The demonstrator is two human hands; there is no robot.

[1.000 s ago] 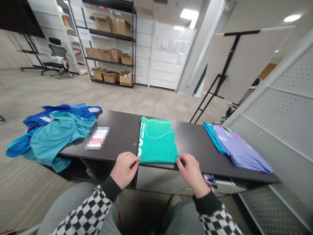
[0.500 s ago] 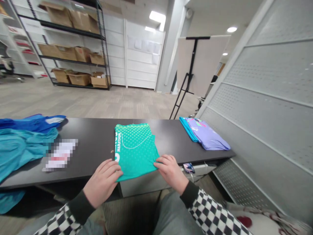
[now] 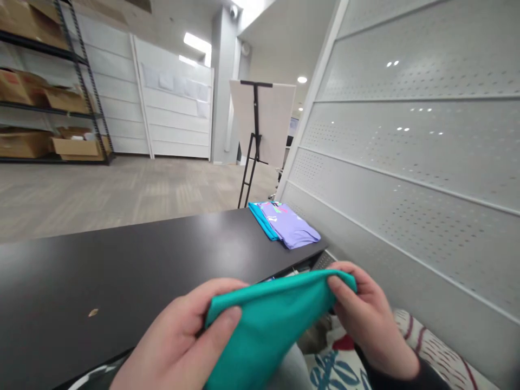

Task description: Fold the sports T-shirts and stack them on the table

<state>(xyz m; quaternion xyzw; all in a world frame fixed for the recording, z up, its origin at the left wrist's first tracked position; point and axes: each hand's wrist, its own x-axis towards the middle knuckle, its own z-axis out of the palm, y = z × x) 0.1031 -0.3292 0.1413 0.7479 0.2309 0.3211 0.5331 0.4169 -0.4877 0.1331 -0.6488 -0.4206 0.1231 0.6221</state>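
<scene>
A folded green T-shirt (image 3: pixel 272 319) hangs in the air in front of me, beyond the near edge of the table. My left hand (image 3: pixel 190 336) pinches its left top corner between thumb and fingers. Its right top corner is gripped by my right hand (image 3: pixel 361 309), and the folded edge stretches between the two. The lower part of the cloth runs out of view at the bottom and is slightly blurred. The print on the shirt is hidden from this side.
A lilac folded shirt (image 3: pixel 290 225) lies partly over a blue folded shirt (image 3: pixel 263 219) at the far right end of the black table (image 3: pixel 122 260). A grey perforated partition (image 3: pixel 385 162) rises on the right. Behind stand an easel (image 3: pixel 255 119) and a shelf with cardboard boxes (image 3: pixel 79 147).
Both hands have lifted the green T-shirt off the table and brought it closer to me, to the right. My view has turned right, so the blue garments on the left are gone from sight.
</scene>
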